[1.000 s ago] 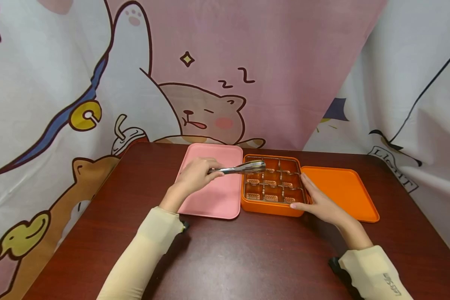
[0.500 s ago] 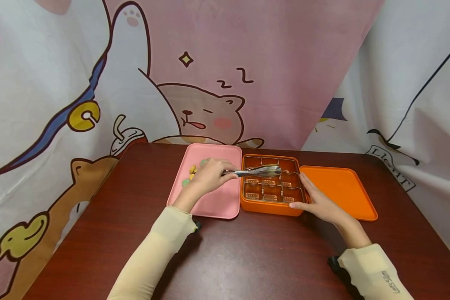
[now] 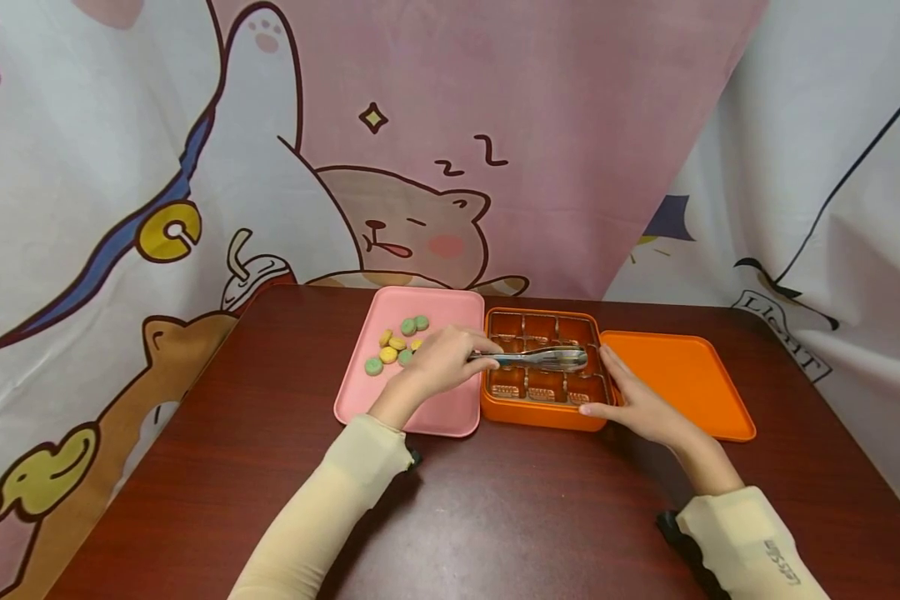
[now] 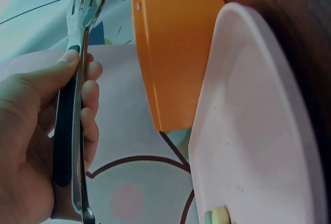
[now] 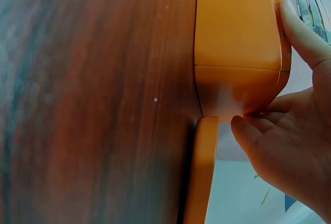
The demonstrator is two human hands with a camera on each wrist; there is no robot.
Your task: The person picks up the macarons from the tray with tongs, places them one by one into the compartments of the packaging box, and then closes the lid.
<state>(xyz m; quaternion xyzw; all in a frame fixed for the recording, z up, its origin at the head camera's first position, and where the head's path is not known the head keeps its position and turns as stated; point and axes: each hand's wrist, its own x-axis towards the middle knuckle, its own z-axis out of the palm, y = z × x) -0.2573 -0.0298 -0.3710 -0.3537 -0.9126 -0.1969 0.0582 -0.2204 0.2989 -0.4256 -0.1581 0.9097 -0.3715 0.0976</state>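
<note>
My left hand (image 3: pixel 450 360) grips metal tongs (image 3: pixel 551 358) with black handles (image 4: pixel 66 125). The tongs' slotted head reaches over the orange box (image 3: pixel 543 414), above its right part; I cannot tell whether anything is between the tips. A clear tray divided into several compartments (image 3: pixel 506 391) sits in the box. My right hand (image 3: pixel 645 408) rests against the box's near right corner, thumb on the front rim and fingers along the right side. Several small round green and yellow pieces (image 3: pixel 387 355) lie on the pink tray (image 3: pixel 442 408), left of the box; my left hand partly covers them.
An orange lid (image 3: pixel 678 383) lies flat to the right of the box, close to its side. Everything stands on a dark red-brown wooden table (image 3: pixel 480 517). Behind it hangs a cartoon-printed cloth (image 3: pixel 570 150).
My left hand has moved right and slightly nearer with the tongs, further over the box. The green and yellow pieces have come into view. My right hand has stayed in place.
</note>
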